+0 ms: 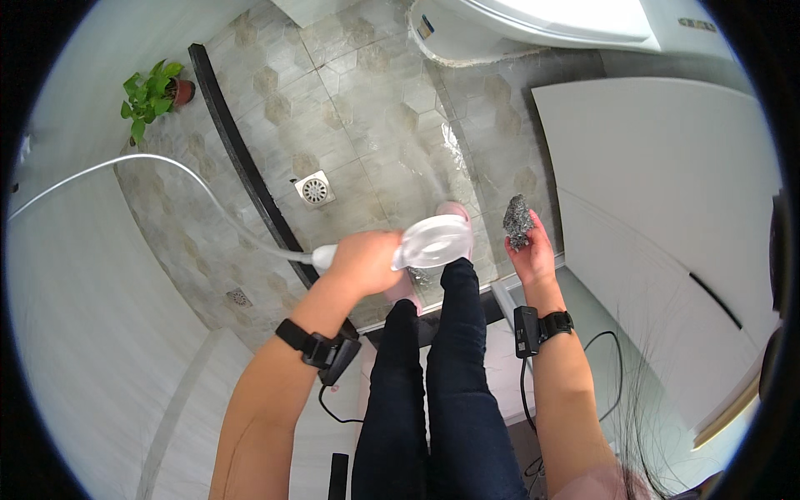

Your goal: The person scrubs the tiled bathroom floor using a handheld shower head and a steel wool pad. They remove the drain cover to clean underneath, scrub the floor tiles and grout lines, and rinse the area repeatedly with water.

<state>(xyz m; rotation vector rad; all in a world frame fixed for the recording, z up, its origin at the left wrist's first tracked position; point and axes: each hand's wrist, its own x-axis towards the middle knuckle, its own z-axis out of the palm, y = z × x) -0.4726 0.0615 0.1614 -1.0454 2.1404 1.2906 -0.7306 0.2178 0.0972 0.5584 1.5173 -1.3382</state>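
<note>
My left hand (365, 262) is wrapped around the handle of a handheld shower head (436, 241), whose white hose (181, 165) curves away to the left. Faint streaks of water run from the head toward the wet tiled floor (387, 119). Over on the right, my right hand (534, 253) grips a steel wool scourer (518, 222) by its lower part. Pink slippers (451, 209) are on my feet, partly hidden behind the shower head and my left hand.
A black threshold strip (240, 156) crosses the floor at left. Near it are a square floor drain (314, 189) and a potted plant (153, 94). The base of a toilet (481, 37) stands at the top. A pale door panel (650, 187) occupies the right. Cables hang from both wrist devices (526, 331).
</note>
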